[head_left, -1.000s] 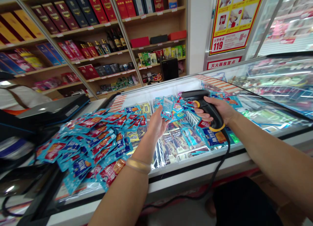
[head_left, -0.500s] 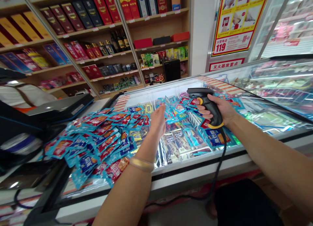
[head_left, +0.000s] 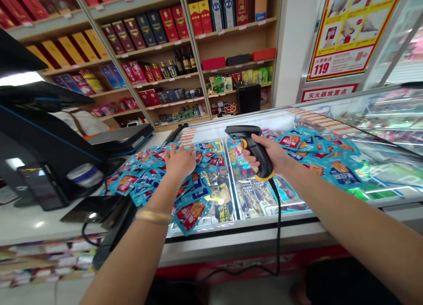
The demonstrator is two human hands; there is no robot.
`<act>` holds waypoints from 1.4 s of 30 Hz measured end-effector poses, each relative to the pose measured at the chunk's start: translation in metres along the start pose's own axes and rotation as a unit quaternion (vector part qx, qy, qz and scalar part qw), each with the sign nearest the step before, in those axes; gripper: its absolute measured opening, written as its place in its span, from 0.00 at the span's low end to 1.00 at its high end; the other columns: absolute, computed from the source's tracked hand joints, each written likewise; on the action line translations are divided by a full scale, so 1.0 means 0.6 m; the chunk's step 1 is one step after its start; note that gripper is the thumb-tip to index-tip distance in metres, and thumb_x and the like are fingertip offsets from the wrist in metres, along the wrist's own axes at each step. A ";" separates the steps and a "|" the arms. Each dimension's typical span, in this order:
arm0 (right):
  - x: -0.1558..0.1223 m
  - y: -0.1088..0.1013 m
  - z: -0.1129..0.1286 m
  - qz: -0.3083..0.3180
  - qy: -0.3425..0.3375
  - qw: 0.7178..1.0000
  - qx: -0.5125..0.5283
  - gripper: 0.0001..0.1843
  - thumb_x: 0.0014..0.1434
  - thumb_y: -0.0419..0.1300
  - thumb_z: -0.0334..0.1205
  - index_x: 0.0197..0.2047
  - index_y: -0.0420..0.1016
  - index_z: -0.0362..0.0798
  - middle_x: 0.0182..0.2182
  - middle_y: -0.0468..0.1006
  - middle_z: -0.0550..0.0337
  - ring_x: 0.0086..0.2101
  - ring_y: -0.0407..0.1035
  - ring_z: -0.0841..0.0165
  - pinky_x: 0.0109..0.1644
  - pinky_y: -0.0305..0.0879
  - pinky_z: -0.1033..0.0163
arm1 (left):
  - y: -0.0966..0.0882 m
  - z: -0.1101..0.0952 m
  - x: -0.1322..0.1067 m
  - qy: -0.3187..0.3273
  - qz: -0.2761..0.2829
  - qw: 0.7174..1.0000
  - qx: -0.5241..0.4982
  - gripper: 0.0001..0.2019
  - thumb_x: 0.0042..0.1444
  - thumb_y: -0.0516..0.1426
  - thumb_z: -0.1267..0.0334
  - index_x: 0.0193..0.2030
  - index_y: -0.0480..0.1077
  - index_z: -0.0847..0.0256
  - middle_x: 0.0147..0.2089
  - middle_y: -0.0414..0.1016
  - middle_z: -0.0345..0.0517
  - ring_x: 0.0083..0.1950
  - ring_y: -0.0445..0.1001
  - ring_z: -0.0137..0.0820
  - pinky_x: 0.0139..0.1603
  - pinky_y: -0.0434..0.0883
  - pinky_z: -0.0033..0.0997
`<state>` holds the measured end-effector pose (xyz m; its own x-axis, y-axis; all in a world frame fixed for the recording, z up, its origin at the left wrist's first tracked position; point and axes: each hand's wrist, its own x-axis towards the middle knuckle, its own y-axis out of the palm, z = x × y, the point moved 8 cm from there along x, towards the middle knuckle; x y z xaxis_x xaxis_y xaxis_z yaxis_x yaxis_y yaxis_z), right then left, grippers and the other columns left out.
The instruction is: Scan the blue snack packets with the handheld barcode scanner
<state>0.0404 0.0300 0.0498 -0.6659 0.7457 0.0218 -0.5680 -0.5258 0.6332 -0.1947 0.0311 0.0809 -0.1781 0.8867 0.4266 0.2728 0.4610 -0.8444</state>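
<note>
My right hand (head_left: pixel 264 155) is wrapped round the grip of a black and yellow handheld barcode scanner (head_left: pixel 256 151), held above the glass-topped chest freezer (head_left: pixel 228 234). A black cable hangs from the scanner's grip. My left hand (head_left: pixel 180 164), with a gold bracelet (head_left: pixel 154 216) on its wrist, reaches onto a heap of small blue snack packets (head_left: pixel 145 181) with red and dark blue labels. Its fingers look apart and slightly bent, the tips partly hidden against the packets. More of these blue packets (head_left: pixel 343 166) lie spread to the right of my right hand.
A payment terminal (head_left: pixel 42 133), a phone (head_left: pixel 42 186) and a roll of tape (head_left: pixel 85 175) stand on the counter at left. Shelves with boxes and bottles (head_left: pixel 185 60) rise behind. Wrapped ice creams (head_left: pixel 254 199) show through the freezer glass. A person's light clothing (head_left: pixel 79 122) appears behind the terminal.
My left hand has moved left, away from the scanner, onto the left heap; the packet it held is no longer in it. The scanner stays in my right hand. The view has turned left.
</note>
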 end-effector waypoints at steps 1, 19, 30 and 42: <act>0.004 0.003 -0.006 0.000 0.005 1.000 0.002 0.12 0.64 0.51 0.46 0.39 0.66 0.44 0.24 0.65 0.60 0.20 0.58 0.74 0.18 0.59 0.73 | 0.006 0.012 -0.004 -0.003 0.019 1.000 0.015 0.14 0.58 0.52 0.57 0.46 0.76 0.53 0.63 0.68 0.54 0.71 0.50 0.60 0.66 0.35 0.71; -0.226 -0.162 0.138 -0.230 -0.094 0.967 -0.064 0.22 0.69 0.41 0.48 0.33 0.68 0.44 0.25 0.59 0.61 0.20 0.49 0.77 0.19 0.50 0.70 | 0.136 -0.382 -0.150 0.295 0.168 0.889 -0.308 0.28 0.50 0.64 0.59 0.59 0.67 0.51 0.68 0.60 0.55 0.74 0.44 0.53 0.71 0.34 0.61; -0.336 -0.278 0.179 -0.307 -0.163 0.936 -0.048 0.19 0.68 0.44 0.44 0.33 0.70 0.45 0.26 0.59 0.60 0.21 0.50 0.76 0.21 0.50 0.70 | 0.262 -0.586 -0.206 0.447 0.230 0.861 -0.083 0.32 0.54 0.56 0.41 0.65 0.61 0.40 0.76 0.41 0.44 0.74 0.31 0.60 0.66 0.30 0.74; -0.324 -0.349 0.215 -0.427 -0.150 0.888 -0.080 0.12 0.67 0.48 0.40 0.37 0.68 0.43 0.24 0.68 0.55 0.21 0.60 0.73 0.22 0.59 0.69 | 0.261 -0.516 -0.134 0.399 0.258 0.852 -0.220 0.22 0.50 0.63 0.49 0.54 0.73 0.38 0.73 0.52 0.35 0.75 0.38 0.55 0.67 0.27 0.71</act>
<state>0.3510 0.0477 0.0127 0.1855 0.9635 -0.1929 -0.8816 0.2499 0.4003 0.1548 0.0423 0.0148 0.7249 0.6348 0.2675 0.4787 -0.1850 -0.8583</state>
